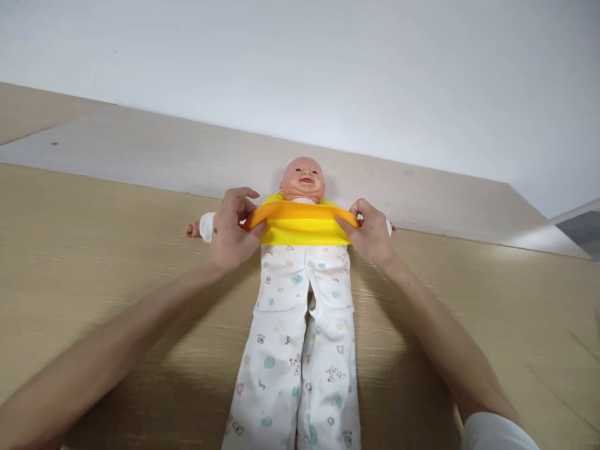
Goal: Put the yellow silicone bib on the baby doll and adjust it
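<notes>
A baby doll (304,178) lies on its back with its head away from me and its arms stretched out sideways. It wears white printed clothes (288,281) on its body and legs. Across its chest is a yellow and orange bib (304,231), its orange part turned as a band along the top. My left hand (237,228) pinches the left end of the orange band. At the right end, my right hand (368,231) pinches the same band between thumb and fingers. Both hands partly cover the doll's white sleeves.
The doll rests on a light wooden surface (117,250). Behind its head runs a pale grey board (187,156), and beyond that stands a white wall (304,69). A dark patch (581,228) shows at the far right.
</notes>
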The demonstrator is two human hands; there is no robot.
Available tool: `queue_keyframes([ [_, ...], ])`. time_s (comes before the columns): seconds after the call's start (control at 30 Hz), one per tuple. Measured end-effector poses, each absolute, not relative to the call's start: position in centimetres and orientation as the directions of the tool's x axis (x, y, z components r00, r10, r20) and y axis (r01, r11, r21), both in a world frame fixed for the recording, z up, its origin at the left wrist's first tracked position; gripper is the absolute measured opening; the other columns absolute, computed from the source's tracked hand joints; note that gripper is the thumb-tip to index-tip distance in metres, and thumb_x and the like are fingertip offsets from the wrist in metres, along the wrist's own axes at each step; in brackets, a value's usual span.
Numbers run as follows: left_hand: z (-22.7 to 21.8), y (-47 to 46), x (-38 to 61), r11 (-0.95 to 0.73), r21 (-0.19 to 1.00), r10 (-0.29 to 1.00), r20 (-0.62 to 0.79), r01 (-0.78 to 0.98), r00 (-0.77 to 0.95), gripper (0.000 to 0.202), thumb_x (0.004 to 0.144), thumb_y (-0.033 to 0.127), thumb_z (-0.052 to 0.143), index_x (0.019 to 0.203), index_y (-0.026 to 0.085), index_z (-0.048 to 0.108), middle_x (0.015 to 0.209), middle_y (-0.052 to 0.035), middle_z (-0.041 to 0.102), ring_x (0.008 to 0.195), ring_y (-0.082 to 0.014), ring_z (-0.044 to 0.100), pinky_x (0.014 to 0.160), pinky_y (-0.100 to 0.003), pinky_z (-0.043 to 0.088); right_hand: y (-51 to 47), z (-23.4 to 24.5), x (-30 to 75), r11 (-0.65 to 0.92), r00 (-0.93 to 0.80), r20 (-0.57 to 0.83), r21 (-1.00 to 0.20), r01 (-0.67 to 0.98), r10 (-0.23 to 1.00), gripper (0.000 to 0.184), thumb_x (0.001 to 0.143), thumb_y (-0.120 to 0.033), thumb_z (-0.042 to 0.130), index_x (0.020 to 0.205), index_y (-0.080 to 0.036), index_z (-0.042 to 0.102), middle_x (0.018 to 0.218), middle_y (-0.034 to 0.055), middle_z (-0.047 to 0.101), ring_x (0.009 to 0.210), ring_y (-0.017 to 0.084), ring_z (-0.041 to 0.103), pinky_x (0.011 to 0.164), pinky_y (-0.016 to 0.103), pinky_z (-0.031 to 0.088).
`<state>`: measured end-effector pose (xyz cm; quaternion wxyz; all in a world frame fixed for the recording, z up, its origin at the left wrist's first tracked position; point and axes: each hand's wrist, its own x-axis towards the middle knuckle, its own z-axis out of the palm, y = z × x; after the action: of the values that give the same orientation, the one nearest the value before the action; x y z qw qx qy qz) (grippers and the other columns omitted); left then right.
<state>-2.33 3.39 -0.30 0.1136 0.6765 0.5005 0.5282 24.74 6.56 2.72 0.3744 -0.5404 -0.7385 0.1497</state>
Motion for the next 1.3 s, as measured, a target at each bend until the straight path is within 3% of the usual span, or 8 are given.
queue_keyframes([
  [0.13,-0.7,2.8,-2.5,-0.458,0.622,0.792,0.61,0.635,-0.026,0.032,0.076,0.022,0.06,0.106,0.02,0.053,0.074,0.003,0.057,0.06,-0.0116,0.054,0.051,-0.021,0.043,6.4,1.8,25.3,0.515,-0.257,0.481,-0.548,0.659,0.839,0.024,0.078,-0.028,0.058,0.069,-0.018,0.038,0.058,-0.0051,0.039,0.053,0.007,0.033,0.055,0.022,0.025],
  [0.3,-1.1,1.8,-3.0,-0.573,0.434,0.702,0.698,0.695,0.142,0.007,0.077,0.019,0.057,0.083,0.02,0.053,0.065,0.0037,0.055,0.053,-0.0103,0.047,0.049,-0.023,0.038,6.0,0.7,26.0,0.754,-0.451,0.642,-0.331,0.567,0.621,0.029,0.086,-0.031,0.057,0.069,-0.018,0.037,0.063,-0.003,0.042,0.057,0.007,0.036,0.055,0.022,0.028],
  [0.47,-1.9,1.6,-3.2,-0.684,0.326,0.61,0.746,0.653,0.266,0.01,0.082,0.019,0.058,0.078,0.021,0.049,0.064,0.004,0.049,0.056,-0.0114,0.049,0.054,-0.024,0.041,5.1,0.9,26.3,0.848,-0.559,0.676,-0.195,0.492,0.48,0.028,0.089,-0.028,0.059,0.074,-0.018,0.038,0.069,-0.0016,0.042,0.062,0.008,0.038,0.056,0.022,0.031],
  [0.67,-1.6,0.8,-2.9,-0.785,0.201,0.467,0.813,0.586,0.348,0.014,0.084,0.018,0.063,0.092,0.02,0.052,0.081,-0.0024,0.058,0.071,-0.0158,0.057,0.063,-0.028,0.049,3.6,0.4,26.5,0.848,-0.616,0.647,-0.089,0.523,0.448,0.022,0.09,-0.031,0.059,0.08,-0.018,0.044,0.075,0.0019,0.048,0.068,0.011,0.044,0.059,0.024,0.039],
  [0.87,-3.2,-1.0,-4.4,-0.788,0.019,0.406,0.768,0.616,0.495,0.019,0.084,0.018,0.063,0.101,0.02,0.054,0.094,-0.0081,0.062,0.087,-0.0218,0.063,0.075,-0.037,0.055,1.9,-0.6,27.9,0.904,-0.673,0.641,-0.078,0.42,0.368,0.014,0.09,-0.025,0.061,0.097,-0.016,0.054,0.094,0.0093,0.06,0.093,0.018,0.059,0.08,0.034,0.056],
  [1.07,-3.8,-1.7,-5.4,-0.813,-0.018,0.383,0.736,0.582,0.558,0.018,0.084,0.016,0.064,0.101,0.021,0.061,0.098,-0.007,0.066,0.096,-0.0222,0.065,0.094,-0.046,0.055,0.8,-1.7,29.7,0.898,-0.715,0.59,-0.036,0.439,0.374,0.024,0.092,-0.023,0.059,0.113,-0.013,0.061,0.113,0.0146,0.064,0.114,0.023,0.062,0.101,0.044,0.055],
  [1.3,-4.1,-2.3,-5.7,-0.794,-0.037,0.402,0.718,0.607,0.569,0.022,0.082,0.016,0.068,0.102,0.023,0.066,0.099,-0.0058,0.073,0.095,-0.0225,0.069,0.095,-0.047,0.055,-0.4,-3.5,31.0,0.863,-0.713,0.55,-0.028,0.504,0.434,0.049,0.093,-0.02,0.054,0.141,-0.016,0.053,0.134,0.0136,0.061,0.135,0.026,0.052,0.11,0.043,0.052],
])
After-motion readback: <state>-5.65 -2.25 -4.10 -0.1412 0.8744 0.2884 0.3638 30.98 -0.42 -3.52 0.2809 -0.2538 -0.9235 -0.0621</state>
